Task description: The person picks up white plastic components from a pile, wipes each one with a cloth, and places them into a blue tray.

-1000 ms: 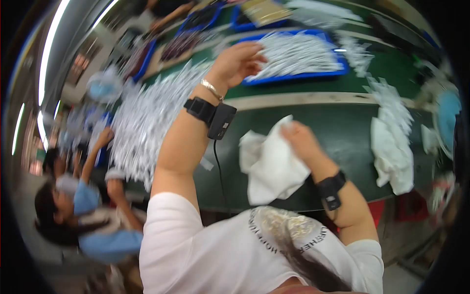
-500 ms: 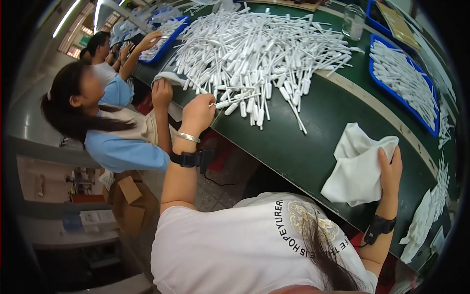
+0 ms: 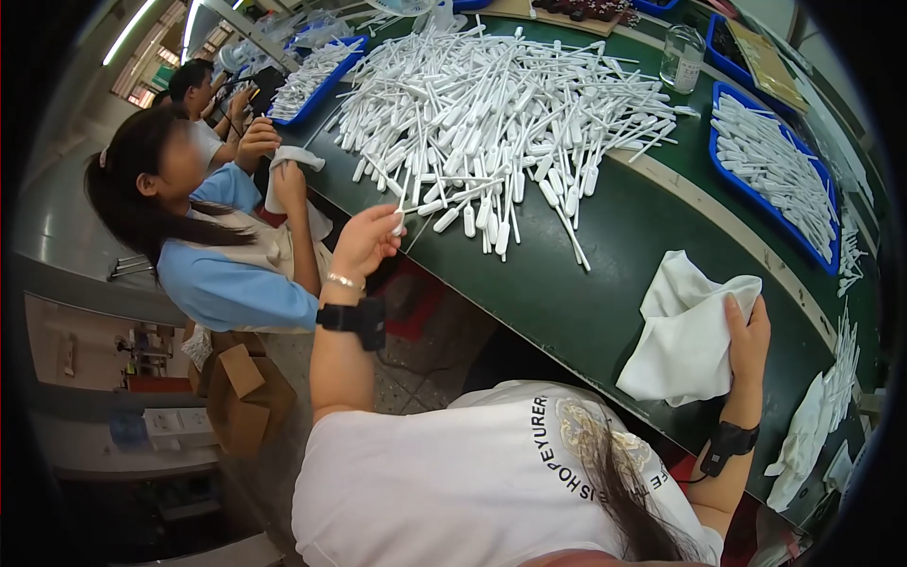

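A large heap of thin white plastic sticks [image 3: 491, 104], each with a wider rounded end, covers the far part of the green table [image 3: 529, 274]. At the heap's near left edge, my left hand [image 3: 367, 242] pinches one white stick [image 3: 401, 223] between thumb and fingers, its wide end down by the fingertips. My right hand [image 3: 749, 335] grips the right side of a folded white cloth [image 3: 688, 321], thumb on top and the other fingers hidden behind it. The cloth lies at or just above the table; I cannot tell which.
Blue trays of similar sticks stand at right [image 3: 727, 175] and far left [image 3: 321, 94]. A glass jar [image 3: 681, 61] stands behind the heap. More sticks and a white cloth [image 3: 798, 444] lie at the right. A co-worker [image 3: 227, 255] handles a white cloth on my left.
My left hand has drawn back slightly from the heap and turned, with a stick raised in its fingertips. The co-worker's hand has come from the tray to their cloth. My right hand has barely moved.
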The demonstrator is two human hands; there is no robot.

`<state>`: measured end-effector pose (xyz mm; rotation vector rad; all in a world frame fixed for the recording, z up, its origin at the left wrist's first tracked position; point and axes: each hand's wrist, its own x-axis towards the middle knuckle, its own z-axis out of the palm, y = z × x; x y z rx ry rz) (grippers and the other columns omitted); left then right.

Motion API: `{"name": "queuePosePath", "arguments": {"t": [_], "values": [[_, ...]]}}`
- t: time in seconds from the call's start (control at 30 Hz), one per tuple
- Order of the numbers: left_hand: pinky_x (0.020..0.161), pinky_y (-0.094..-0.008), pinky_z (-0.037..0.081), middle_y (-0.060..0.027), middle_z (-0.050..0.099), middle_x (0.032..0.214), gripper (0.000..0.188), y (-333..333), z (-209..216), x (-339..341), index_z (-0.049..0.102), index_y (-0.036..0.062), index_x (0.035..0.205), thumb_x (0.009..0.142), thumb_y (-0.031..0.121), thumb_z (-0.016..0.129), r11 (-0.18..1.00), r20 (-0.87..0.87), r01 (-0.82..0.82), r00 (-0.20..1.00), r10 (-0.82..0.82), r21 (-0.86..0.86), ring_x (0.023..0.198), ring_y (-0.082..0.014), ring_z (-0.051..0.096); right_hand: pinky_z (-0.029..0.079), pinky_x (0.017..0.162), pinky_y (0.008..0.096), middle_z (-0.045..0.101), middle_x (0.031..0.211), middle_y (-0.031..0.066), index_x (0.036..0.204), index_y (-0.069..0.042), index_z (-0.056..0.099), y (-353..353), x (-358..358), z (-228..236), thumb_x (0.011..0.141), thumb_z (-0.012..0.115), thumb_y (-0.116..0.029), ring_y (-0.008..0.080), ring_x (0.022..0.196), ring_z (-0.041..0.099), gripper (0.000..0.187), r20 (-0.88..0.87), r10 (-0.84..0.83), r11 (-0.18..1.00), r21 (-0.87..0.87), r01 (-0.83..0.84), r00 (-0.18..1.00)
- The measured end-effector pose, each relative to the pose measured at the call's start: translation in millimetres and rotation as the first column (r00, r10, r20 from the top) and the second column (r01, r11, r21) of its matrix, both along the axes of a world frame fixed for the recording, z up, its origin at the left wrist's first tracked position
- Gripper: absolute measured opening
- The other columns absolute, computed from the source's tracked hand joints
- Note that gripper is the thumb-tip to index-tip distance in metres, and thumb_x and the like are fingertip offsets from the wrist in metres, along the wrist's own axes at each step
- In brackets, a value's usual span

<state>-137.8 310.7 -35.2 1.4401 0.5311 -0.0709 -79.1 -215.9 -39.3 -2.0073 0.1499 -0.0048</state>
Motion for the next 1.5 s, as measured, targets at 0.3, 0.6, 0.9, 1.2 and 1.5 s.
{"name": "queuePosePath", "arguments": {"t": [0.3,0.6,0.9,1.2,1.5], "values": [[0.051,-0.0212,0.047,-0.0100,0.059,0.083,0.016,-134.9,-13.5,-0.4,0.051,0.0012,0.098,0.084,0.008,0.051,0.811,0.244,0.201,0.967,-0.075,-0.549,0.065,-0.0149,0.059,0.043,0.068,0.0277,0.061,0.085,0.0091,0.092,0.001,0.056,-8.2,-3.8,15.3,0.079,0.059,-0.027,0.0156,0.075,0.055,0.032,0.027,-0.040,0.921,-0.387,0.047,0.999],[0.051,-0.0229,0.049,-0.0139,0.060,0.087,0.018,-257.5,0.9,61.7,0.050,0.0001,0.100,0.085,0.011,0.050,0.469,0.415,0.742,0.663,-0.624,-0.480,0.062,-0.0142,0.060,0.045,0.070,0.0231,0.060,0.088,0.0035,0.097,0.001,0.056,-3.7,-17.0,16.1,0.084,0.052,-0.016,0.0093,0.079,0.056,0.021,-0.016,0.481,0.736,0.551,-0.394,0.877],[0.048,-0.0199,0.045,-0.0108,0.060,0.082,0.018,-312.7,4.5,76.5,0.053,0.0004,0.096,0.085,0.015,0.051,0.564,0.235,0.714,0.683,-0.691,-0.415,0.056,-0.0098,0.056,0.046,0.073,0.0252,0.059,0.094,0.0063,0.106,0.002,0.052,-10.3,-7.0,8.5,0.085,0.052,-0.013,0.0127,0.081,0.058,0.026,-0.172,0.424,0.565,0.817,-0.111,0.889],[0.044,-0.0180,0.039,-0.0077,0.060,0.076,0.017,-298.0,-11.6,83.1,0.056,0.0014,0.085,0.086,0.018,0.051,0.623,0.276,0.733,0.681,-0.679,-0.274,0.049,-0.0070,0.049,0.046,0.056,0.0281,0.060,0.075,0.0061,0.102,-0.004,0.055,-8.0,-29.8,29.2,0.074,0.064,-0.015,0.0158,0.063,0.058,0.032,0.458,0.235,0.958,-0.259,-0.125,0.857],[0.043,-0.0182,0.039,-0.0072,0.060,0.073,0.018,-301.9,-7.6,78.5,0.057,0.0018,0.083,0.085,0.019,0.053,0.585,0.255,0.734,0.673,-0.694,-0.344,0.047,-0.0070,0.049,0.043,0.051,0.0299,0.057,0.073,0.0064,0.086,-0.011,0.059,6.2,-32.4,23.4,0.069,0.066,-0.017,0.0242,0.060,0.054,0.019,-0.031,0.668,0.520,-0.695,-0.497,0.743]]}}
